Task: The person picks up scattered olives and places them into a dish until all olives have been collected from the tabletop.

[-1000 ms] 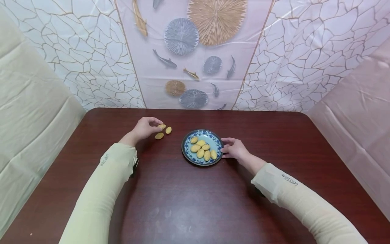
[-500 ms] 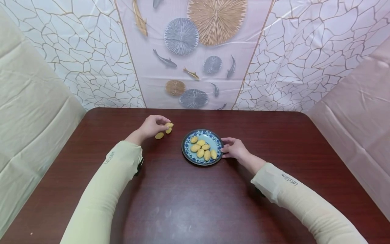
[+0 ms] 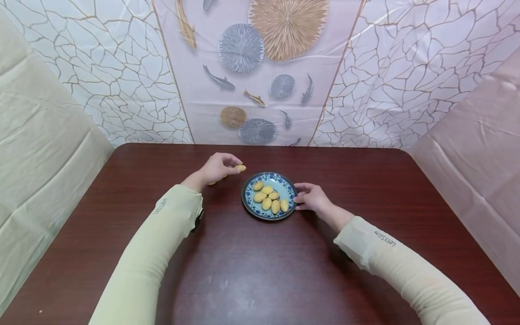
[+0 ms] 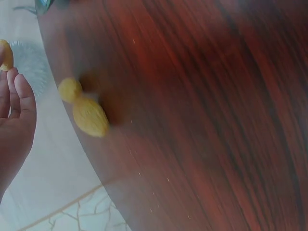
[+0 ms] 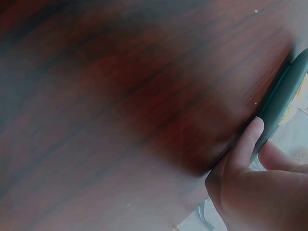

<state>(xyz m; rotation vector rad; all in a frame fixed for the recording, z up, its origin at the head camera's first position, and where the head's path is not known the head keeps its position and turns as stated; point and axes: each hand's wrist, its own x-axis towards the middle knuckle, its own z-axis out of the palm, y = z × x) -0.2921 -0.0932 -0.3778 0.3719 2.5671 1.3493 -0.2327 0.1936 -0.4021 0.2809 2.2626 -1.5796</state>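
My left hand [image 3: 219, 168] pinches a yellow, oval, nut-like piece [image 3: 241, 168] between thumb and fingertips, left of the plate's far rim. In the left wrist view that piece [image 4: 6, 55] shows at the left edge, above the fingers. Two similar yellow pieces [image 4: 90, 117] lie on the table behind the hand, mostly hidden by it in the head view. On a round blue-patterned plate [image 3: 248, 208] lie several more yellow pieces [image 3: 266, 204]. My right hand [image 3: 314, 199] holds the plate's right rim; in the right wrist view its fingers lie on both sides of the dark rim [image 5: 281, 94].
The dark red wooden table [image 3: 252, 266] reaches to a patterned backdrop [image 3: 260, 104] along its far edge. Pale cloth walls [image 3: 467, 135] stand on both sides.
My left hand has moved right toward the plate, carrying the yellow piece away from the two left on the table. My right hand and the plate have stayed in place.
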